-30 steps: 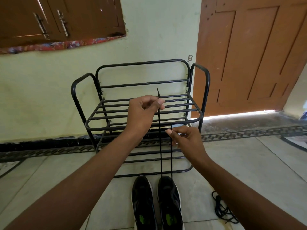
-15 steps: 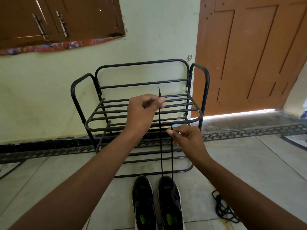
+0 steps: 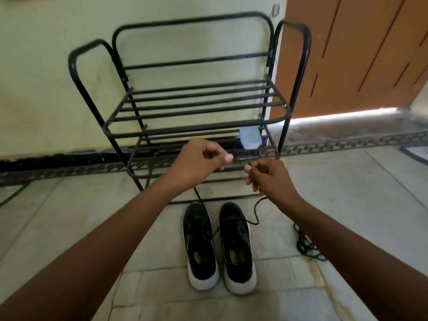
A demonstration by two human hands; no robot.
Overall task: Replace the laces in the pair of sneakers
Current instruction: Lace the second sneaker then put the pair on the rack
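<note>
Tiled floor (image 3: 69, 228) | both grips pinch black lace (image 3: 256, 213) ends

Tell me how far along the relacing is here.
Early. Done: a loose lace pile lies on the floor, apparently pulled out. In hand: the left hand and right hand each pinch an end of a lace entering the right sneaker. Left: most of its eyelets, and the left sneaker, which looks unlaced.
</note>
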